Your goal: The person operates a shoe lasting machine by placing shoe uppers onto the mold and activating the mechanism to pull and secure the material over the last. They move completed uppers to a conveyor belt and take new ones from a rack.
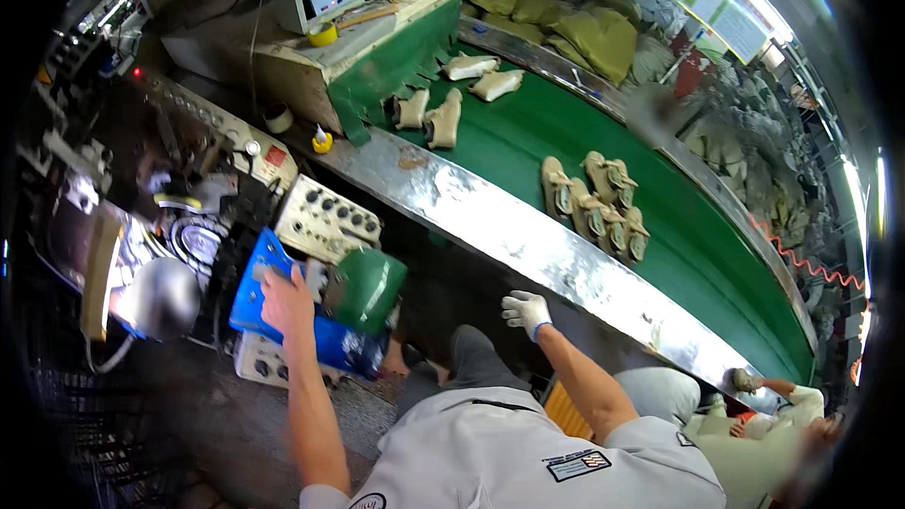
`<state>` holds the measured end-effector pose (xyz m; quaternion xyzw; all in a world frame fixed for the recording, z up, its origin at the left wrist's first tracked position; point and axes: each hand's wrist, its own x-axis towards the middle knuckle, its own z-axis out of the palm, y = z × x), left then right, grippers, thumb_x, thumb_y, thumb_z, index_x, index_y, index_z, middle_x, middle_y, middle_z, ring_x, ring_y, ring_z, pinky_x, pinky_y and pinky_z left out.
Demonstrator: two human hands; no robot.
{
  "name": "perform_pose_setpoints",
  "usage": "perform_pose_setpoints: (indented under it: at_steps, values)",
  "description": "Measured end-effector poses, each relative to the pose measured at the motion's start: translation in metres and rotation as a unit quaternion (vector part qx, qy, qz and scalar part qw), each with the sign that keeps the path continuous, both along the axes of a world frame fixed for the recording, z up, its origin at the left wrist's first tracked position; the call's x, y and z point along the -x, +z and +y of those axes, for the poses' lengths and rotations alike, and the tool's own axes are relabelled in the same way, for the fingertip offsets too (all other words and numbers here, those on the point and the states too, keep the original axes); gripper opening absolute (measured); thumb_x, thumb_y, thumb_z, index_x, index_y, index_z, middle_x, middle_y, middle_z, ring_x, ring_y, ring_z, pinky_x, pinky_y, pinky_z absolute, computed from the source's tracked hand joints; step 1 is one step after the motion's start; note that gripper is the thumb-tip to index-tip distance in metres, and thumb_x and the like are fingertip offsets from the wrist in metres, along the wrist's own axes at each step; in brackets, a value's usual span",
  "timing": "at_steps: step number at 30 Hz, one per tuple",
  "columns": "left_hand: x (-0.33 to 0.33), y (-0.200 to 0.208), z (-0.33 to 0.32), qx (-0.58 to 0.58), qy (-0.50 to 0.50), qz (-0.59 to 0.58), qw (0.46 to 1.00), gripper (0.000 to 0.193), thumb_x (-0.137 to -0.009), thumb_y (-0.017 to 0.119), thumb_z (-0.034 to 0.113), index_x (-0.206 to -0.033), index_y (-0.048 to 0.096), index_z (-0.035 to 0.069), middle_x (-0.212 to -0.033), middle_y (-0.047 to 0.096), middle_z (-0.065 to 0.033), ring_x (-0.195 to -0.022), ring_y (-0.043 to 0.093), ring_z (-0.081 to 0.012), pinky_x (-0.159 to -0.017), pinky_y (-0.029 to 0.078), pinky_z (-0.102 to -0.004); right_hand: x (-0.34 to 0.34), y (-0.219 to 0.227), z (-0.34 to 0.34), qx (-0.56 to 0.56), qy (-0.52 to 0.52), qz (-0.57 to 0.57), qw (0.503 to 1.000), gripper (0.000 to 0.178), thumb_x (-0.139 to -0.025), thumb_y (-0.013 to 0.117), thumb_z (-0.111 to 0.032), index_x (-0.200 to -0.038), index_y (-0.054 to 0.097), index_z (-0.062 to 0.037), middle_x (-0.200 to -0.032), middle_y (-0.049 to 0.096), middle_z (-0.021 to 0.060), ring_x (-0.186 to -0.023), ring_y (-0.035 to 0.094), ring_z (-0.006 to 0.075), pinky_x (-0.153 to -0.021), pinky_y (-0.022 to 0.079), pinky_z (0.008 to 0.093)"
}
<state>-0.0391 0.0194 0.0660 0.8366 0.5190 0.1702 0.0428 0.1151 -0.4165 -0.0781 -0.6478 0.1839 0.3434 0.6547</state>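
My bare left hand is at the blue machine panel, its fingers curled around something greyish that I cannot make out. Right beside that hand sits a rounded green cover on the machine. My right hand wears a white glove and hangs between my body and the conveyor's metal edge. Its fingers are loosely bent and apart, with nothing in them. Several beige shoes with their tongues and laces loose lie grouped on the green conveyor belt.
A metal ledge runs along the near side of the belt. Beige shoe uppers lie farther up it. A control box with black knobs adjoins the blue panel. A co-worker's hand is at a shoe, lower right.
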Motion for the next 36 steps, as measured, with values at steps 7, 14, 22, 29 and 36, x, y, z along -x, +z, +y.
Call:
perform_pose_setpoints:
  at_steps: [7, 14, 22, 29, 36]
  values:
    - [-0.03, -0.02, 0.025, 0.067, -0.013, 0.02, 0.997, 0.062, -0.1, 0.048, 0.058, -0.082, 0.066, 0.001, -0.075, 0.066, -0.0244, -0.073, 0.065, -0.0451, -0.068, 0.05, -0.0562, -0.268, -0.144, 0.035, -0.068, 0.045, 0.058, 0.995, 0.03, -0.089, 0.074, -0.018, -0.111, 0.063, -0.0017, -0.082, 0.067, 0.0124, -0.064, 0.066, 0.0252, -0.055, 0.053, 0.0415]
    - [-0.045, -0.013, 0.008, 0.116, 0.077, 0.074, 0.987, 0.051, -0.098, 0.053, 0.052, -0.084, 0.071, 0.007, -0.074, 0.068, -0.0196, -0.071, 0.066, -0.0403, -0.066, 0.051, -0.0531, -0.488, -0.179, 0.227, 0.232, 0.075, -0.223, 0.944, 0.081, -0.077, 0.086, -0.021, -0.138, 0.047, 0.0144, -0.116, 0.068, 0.0259, -0.095, 0.071, 0.0365, -0.082, 0.057, 0.0471]
    - [-0.067, -0.017, 0.0, 0.113, 0.189, 0.048, 0.974, 0.053, -0.097, 0.055, 0.055, -0.081, 0.076, 0.008, -0.069, 0.068, -0.0186, -0.066, 0.066, -0.0388, -0.065, 0.05, -0.0505, -0.608, -0.154, 0.314, 0.379, 0.152, -0.174, 0.896, 0.089, -0.067, 0.088, -0.045, -0.125, 0.058, 0.0148, -0.124, 0.065, 0.0326, -0.118, 0.064, 0.0396, -0.102, 0.05, 0.0398]
    - [-0.064, -0.033, 0.017, 0.15, 0.246, 0.053, 0.956, 0.053, -0.101, 0.046, 0.053, -0.086, 0.08, 0.014, -0.072, 0.07, -0.0157, -0.071, 0.069, -0.0362, -0.069, 0.051, -0.0475, -0.641, -0.187, 0.371, 0.143, 0.062, -0.131, 0.979, 0.061, -0.074, 0.089, -0.026, -0.118, 0.066, 0.0094, -0.111, 0.072, 0.0217, -0.103, 0.069, 0.0292, -0.092, 0.054, 0.0398]
    - [-0.082, -0.014, 0.003, 0.145, 0.334, 0.075, 0.929, 0.055, -0.097, 0.052, 0.057, -0.082, 0.08, 0.011, -0.073, 0.072, -0.0149, -0.072, 0.069, -0.0343, -0.073, 0.052, -0.0446, -0.633, -0.19, 0.357, -0.04, 0.049, -0.11, 0.992, 0.049, -0.079, 0.082, -0.011, -0.123, 0.064, 0.0002, -0.107, 0.069, 0.0094, -0.091, 0.066, 0.0264, -0.086, 0.055, 0.0406]
